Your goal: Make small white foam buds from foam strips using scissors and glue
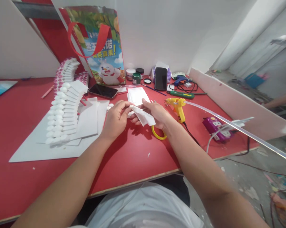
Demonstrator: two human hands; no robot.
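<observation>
My left hand (116,119) is closed, its thumb and fingertips pinching a small white end at the top of a thin white sheet (146,118), which looks like tissue or soft paper. The sheet hangs loosely across in front of my right hand (159,113). A thin white stick (141,109) runs from the pinch towards my right thumb and fingers, which seem to hold it; the sheet partly hides that grip. Beyond both hands lies a stack of white sheets (138,95). Under my right wrist a yellow ring-shaped handle (159,133) rests on the red table (133,158).
To the left, a row of white-headed sticks (62,117) lies on white boards (33,145). A printed bag (107,47), a phone (103,91) and paint jars (136,78) stand behind. On the right are a yellow glue gun (178,107) with a long clear stick and a purple box (217,128).
</observation>
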